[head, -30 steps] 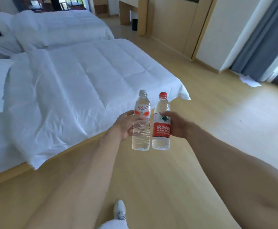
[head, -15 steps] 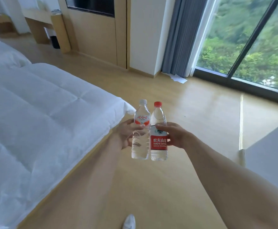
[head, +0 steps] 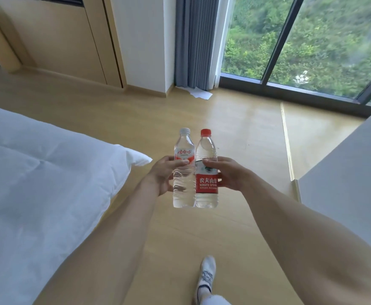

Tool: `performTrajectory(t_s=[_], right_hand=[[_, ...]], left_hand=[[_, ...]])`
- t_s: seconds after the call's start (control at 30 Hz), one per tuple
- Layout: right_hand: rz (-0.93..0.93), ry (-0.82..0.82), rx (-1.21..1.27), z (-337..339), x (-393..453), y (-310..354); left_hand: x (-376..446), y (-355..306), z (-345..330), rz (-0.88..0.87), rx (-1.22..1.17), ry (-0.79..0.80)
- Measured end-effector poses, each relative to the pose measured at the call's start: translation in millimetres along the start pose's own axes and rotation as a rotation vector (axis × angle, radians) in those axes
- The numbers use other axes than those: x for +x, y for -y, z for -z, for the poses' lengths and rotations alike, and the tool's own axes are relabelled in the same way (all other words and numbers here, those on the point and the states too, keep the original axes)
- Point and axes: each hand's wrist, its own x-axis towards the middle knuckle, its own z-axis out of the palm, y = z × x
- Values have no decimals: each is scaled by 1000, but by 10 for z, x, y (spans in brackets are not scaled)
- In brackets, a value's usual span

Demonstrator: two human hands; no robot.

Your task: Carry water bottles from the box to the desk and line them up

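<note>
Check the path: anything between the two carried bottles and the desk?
No desk is identifiable in this view, so the whole route can't be judged. The left hand holds the white-capped bottle, the right hand the red-capped bottle. The wooden floor ahead shows only paper by the curtain.

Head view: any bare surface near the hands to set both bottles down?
Both hands are full: left hand grips the white-capped bottle, right hand the red-capped bottle. Free patches: wood floor between bed and window; the white surface at right shows bare.
</note>
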Motion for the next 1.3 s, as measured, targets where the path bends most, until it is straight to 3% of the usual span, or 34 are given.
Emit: performTrajectory(t_s=[0.5, 0.77, 1.0, 1.3], right_hand=[[5, 143, -70, 1162, 2111, 1322], [20, 197, -138, 1297, 3033, 2060], [33, 210, -170, 1194, 4045, 2592], [-6, 255, -225, 785, 5656, 3493]], left_hand=[[2027, -1249, -409, -31, 28, -162], [2814, -1853, -290, -64, 2, -225], [3613, -2321, 122, -82, -32, -280], [4810, -3189, 1122, -72, -131, -336]])
